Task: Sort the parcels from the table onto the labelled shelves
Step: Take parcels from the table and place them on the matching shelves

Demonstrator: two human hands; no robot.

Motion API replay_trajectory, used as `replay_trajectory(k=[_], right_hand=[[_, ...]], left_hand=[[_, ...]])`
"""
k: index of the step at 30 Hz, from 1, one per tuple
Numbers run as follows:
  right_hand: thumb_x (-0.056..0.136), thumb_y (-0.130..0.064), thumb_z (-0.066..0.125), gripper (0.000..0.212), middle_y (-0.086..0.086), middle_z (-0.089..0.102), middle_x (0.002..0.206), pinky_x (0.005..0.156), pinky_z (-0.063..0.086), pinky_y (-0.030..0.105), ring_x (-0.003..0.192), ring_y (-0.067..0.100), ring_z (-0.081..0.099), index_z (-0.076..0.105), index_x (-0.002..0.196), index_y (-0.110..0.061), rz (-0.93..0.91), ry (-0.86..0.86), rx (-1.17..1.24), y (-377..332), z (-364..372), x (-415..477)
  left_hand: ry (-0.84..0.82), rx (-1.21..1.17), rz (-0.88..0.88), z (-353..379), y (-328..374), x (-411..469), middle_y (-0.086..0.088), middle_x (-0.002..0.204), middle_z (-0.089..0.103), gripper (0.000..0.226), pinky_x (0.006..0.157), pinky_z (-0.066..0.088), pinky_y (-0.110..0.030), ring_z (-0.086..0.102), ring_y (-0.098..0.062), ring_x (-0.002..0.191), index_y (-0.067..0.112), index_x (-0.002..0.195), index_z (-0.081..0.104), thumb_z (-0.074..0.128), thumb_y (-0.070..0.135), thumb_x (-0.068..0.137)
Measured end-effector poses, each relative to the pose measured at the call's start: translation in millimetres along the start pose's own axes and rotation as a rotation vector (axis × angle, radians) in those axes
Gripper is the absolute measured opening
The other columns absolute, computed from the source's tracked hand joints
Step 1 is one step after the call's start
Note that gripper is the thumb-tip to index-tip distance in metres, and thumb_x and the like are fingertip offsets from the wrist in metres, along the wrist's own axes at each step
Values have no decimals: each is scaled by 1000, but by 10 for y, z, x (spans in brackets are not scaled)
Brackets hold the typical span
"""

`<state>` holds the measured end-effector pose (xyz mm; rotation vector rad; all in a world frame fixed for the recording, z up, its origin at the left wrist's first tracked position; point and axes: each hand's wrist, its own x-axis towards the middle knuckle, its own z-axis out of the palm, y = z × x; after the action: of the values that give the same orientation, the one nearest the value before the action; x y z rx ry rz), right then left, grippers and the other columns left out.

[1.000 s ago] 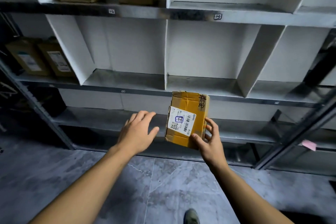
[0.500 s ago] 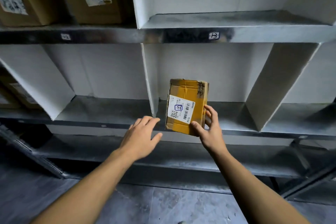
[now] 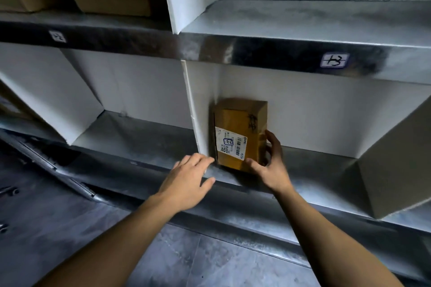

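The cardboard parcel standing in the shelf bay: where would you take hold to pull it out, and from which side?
Probably its right edge, coming from the front right. The parcel stands upright with its left side close beside the white divider, leaving little finger room there; the right side is free, where the right hand grips it now.

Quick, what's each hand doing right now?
Left hand: open, holding nothing.
Right hand: grips the parcel, upright beside the white divider.

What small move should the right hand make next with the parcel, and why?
Probably slide the parcel slightly deeper: it stands upright beside the white divider, near the front edge of the shelf, and the right hand grips its side.
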<state>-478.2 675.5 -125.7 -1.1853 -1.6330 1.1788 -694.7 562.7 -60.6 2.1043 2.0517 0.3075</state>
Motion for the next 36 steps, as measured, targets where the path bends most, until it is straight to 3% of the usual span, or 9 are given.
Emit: replay_trajectory(k=[3, 6, 9, 13, 16, 19, 22, 25, 36], right_hand=[[78, -22, 84, 95, -3, 34, 154, 112, 41, 42, 140, 17, 37, 23, 149, -42, 7, -52, -51, 83, -51, 77], [78, -15, 84, 95, -6, 38, 151, 107, 40, 31, 139, 14, 39, 25, 148, -40, 42, -84, -71, 123, -89, 110], [82, -10, 79, 89, -3, 42, 150, 106, 42, 30, 138, 15, 42, 24, 143, -43, 42, -90, -75, 135, -96, 97], [87, -11, 74, 82, 1, 42, 153, 90, 39, 5, 128, 6, 43, 24, 150, -27, 65, -67, -120, 112, -88, 65], [86, -17, 77, 84, 0, 40, 155, 103, 41, 23, 139, 18, 42, 25, 151, -29, 76, -41, -141, 95, -105, 37], [85, -27, 78, 77, -2, 43, 153, 111, 41, 38, 138, 19, 43, 34, 149, -30, 105, -21, -249, 53, -141, -54], [89, -31, 71, 50, 3, 57, 136, 104, 41, 29, 126, 21, 53, 55, 135, -20, 32, 57, -470, 24, -181, -291], [94, -31, 64, 35, 3, 60, 125, 97, 45, 33, 117, 23, 56, 62, 126, -17, -3, 155, -640, -1, -184, -631], [93, -49, 53, 45, 4, 57, 127, 90, 46, 40, 119, 30, 53, 55, 128, -20, 235, 142, -1102, -163, 133, -2242]], left_hand=[[2, -28, -2, 42, -34, 31, 13, 140, 39, 54, 107, 33, -31, 37, -10, 125, 27, 146, 34, 46, 45, 96], [21, -51, 1, 73, -69, 43, 13, 139, 40, 53, 106, 33, -29, 38, -9, 125, 28, 145, 36, 47, 45, 96], [27, -65, 4, 111, -100, 38, 14, 139, 41, 52, 106, 32, -27, 38, -8, 125, 29, 144, 37, 48, 44, 96], [28, -83, 7, 151, -129, 11, 13, 136, 43, 51, 105, 35, -29, 41, -10, 124, 28, 143, 40, 50, 43, 95], [20, -100, 9, 157, -130, -32, 14, 136, 42, 51, 105, 35, -31, 40, -9, 124, 29, 142, 39, 49, 44, 95], [14, -107, 18, 149, -146, -59, 15, 138, 40, 51, 106, 35, -31, 38, -9, 125, 30, 143, 37, 49, 44, 95], [9, -122, 46, 154, -129, -95, 13, 138, 41, 52, 107, 34, -32, 38, -10, 125, 29, 143, 37, 49, 44, 95], [-6, -102, 102, 143, -113, -153, 11, 138, 41, 51, 107, 34, -33, 39, -12, 124, 28, 143, 38, 49, 43, 96], [-80, 30, 349, 277, 213, -652, 4, 143, 41, 53, 107, 31, -36, 38, -20, 129, 25, 145, 36, 44, 44, 96]])
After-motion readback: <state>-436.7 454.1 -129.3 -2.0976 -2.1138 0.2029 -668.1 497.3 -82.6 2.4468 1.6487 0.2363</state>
